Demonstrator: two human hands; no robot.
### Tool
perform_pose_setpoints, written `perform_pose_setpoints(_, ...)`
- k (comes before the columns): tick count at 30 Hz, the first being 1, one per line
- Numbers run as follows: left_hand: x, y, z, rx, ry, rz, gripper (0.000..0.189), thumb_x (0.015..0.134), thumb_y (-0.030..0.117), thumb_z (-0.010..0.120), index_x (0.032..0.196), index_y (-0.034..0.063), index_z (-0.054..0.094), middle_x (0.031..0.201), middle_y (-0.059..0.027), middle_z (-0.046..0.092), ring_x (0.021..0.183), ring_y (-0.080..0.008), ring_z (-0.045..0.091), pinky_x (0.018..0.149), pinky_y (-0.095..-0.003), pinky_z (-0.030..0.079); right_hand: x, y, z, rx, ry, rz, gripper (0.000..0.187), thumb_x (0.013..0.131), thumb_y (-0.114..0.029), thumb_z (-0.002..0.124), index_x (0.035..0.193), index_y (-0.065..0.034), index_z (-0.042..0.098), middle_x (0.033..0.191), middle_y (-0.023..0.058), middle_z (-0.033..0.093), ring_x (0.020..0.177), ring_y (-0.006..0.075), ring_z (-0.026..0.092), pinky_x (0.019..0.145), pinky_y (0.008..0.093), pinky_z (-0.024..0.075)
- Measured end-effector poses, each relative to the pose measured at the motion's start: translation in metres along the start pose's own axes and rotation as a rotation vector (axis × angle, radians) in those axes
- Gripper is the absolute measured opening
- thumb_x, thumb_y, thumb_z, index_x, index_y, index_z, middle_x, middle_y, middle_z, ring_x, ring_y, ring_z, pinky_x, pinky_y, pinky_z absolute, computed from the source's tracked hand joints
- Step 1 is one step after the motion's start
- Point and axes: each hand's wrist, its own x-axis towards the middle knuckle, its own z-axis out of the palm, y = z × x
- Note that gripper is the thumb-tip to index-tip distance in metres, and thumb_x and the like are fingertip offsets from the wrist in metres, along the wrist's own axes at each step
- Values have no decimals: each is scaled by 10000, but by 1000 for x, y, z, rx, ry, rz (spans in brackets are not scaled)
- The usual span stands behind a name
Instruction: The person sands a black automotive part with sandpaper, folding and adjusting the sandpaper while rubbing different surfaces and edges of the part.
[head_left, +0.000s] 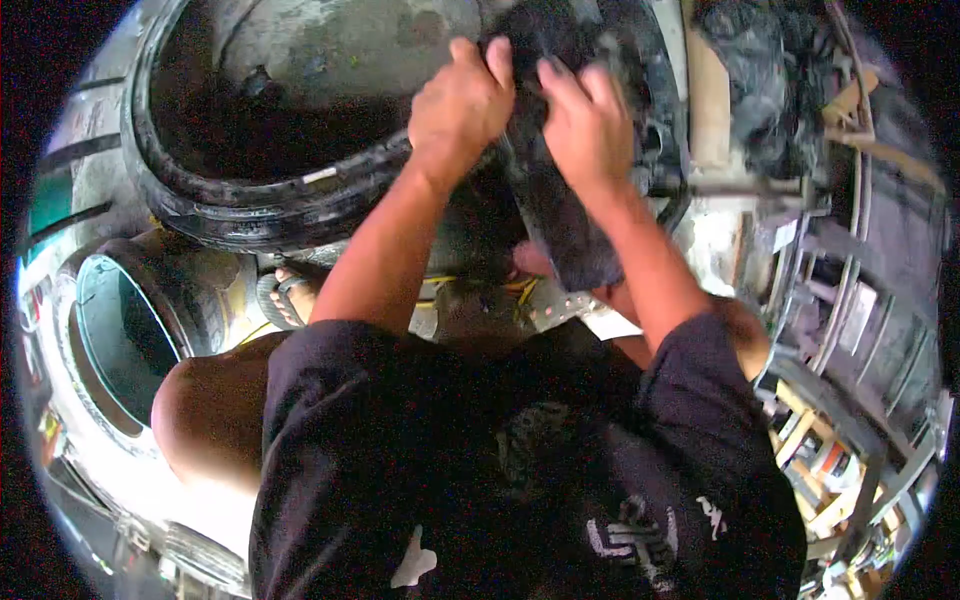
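Observation:
Both of my hands are in front of me, side by side, on a long strip of black rubber (577, 232). My left hand (465, 105) is curled, thumb and forefinger together at the strip's left side. My right hand (589, 127) has its fingers bent over the strip, which hangs down between my forearms towards my knees. The picture is blurred around the fingertips. Left of my hands lies a large tyre casing (262, 217), its rim beside my left wrist and its inside dark.
A round container with a light blue rim (124, 337) stands at my left knee. Black crumpled material (750, 60) lies at the upper right beside a wooden board (707, 105). Metal frames (840, 307) and wooden pieces (802, 439) fill the right side. A sandalled foot (292, 296) rests below the tyre.

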Motion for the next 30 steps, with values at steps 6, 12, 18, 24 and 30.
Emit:
perform_pose_setpoints(6,-4,-5,7,-8,-31,-3,640,1075,583,303,1193,-10,514,1107,-350,700,1089,-528,670,969,-584,520,-5,1,10,49,20,-13,279,845,-77,690,1100,-147,778,877,137,601,850,375,625,725,493,523)
perform_pose_setpoints(12,-7,7,2,-11,26,1,629,1078,565,312,1169,-15,539,1072,-349,705,1052,-522,683,932,-578,542,15,2,5,-52,29,-78,334,828,-67,667,1139,-148,757,927,150,615,878,402,617,746,514,531)
perform_pose_setpoints(18,-7,-2,4,7,-13,-3,627,1079,564,302,1177,-13,526,1099,-338,708,1075,-524,675,957,-581,527,-24,-1,-2,-9,-10,-34,327,831,-63,703,1133,-163,780,867,120,574,850,371,611,747,486,526)
perform_pose_setpoints(24,-3,4,2,-1,54,21,640,1079,560,306,1172,-26,544,1103,-331,710,1071,-516,678,950,-565,532,28,10,19,16,142,-146,270,893,-73,698,1143,-141,774,853,130,588,814,361,602,722,475,508)
perform_pose_setpoints(30,-8,-1,5,-1,-13,-6,647,1075,573,308,1203,-18,537,1121,-336,703,1100,-516,669,978,-571,520,-30,-4,-7,47,-7,-11,342,827,-50,704,1149,-148,764,893,123,599,829,369,611,726,473,527)
